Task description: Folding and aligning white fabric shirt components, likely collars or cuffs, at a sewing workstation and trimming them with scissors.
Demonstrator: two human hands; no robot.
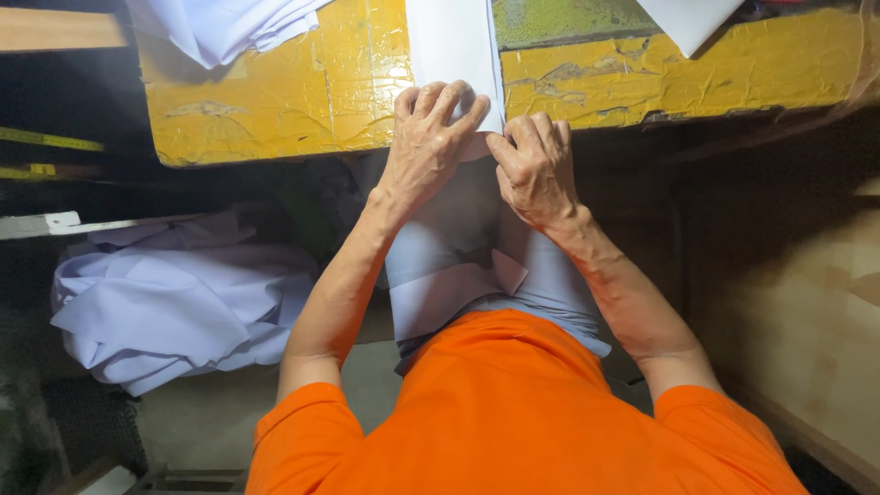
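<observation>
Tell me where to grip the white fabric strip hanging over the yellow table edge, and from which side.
Probably grip the white fabric strip at its lower end, where it bends over the yellow table edge, coming from the near side below. The left hand and right hand already pinch it there; the rest lies flat on top.

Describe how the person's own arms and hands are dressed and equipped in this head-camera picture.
Both hands, left hand and right hand, are bare: no gloves, rings, watch or bands show. The forearms are uncovered too. Short orange sleeves of an orange shirt end above the elbows, plain, with no markings visible.
</observation>
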